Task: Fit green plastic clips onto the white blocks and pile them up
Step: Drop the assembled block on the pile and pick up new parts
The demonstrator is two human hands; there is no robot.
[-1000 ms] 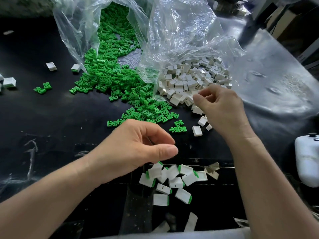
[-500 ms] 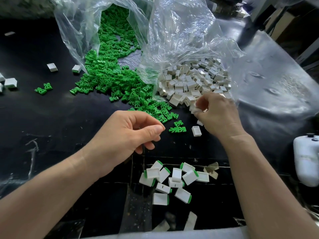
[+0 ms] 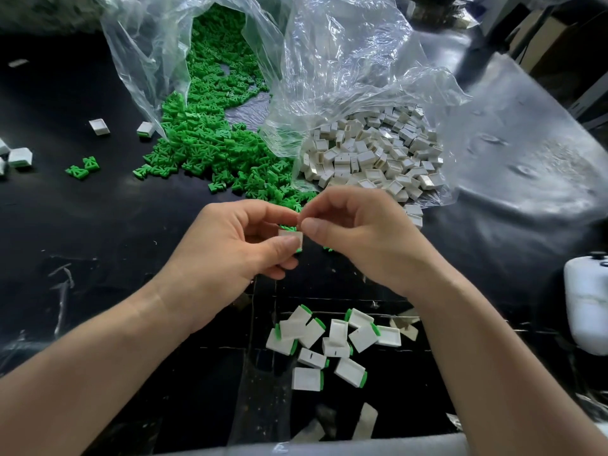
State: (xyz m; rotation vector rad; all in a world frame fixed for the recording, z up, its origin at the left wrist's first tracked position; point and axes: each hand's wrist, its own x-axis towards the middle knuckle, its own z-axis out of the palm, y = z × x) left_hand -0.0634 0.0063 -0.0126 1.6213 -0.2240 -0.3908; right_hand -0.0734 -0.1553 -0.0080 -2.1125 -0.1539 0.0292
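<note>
The fitting step is in hand: over the bench (image 3: 98, 225), the left hand (image 3: 230, 248) has its fingers clamped on a white block (image 3: 293, 237), and the right hand (image 3: 355, 235) pinches the block's upper corner. A green sliver at its lower edge is probably the clip (image 3: 298, 250). Next, the clip likely needs pressing fully home before the block joins the finished pile (image 3: 329, 343).

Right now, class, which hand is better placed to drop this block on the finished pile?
Probably the left hand: it grips the white block, and the pile lies just below.
</note>
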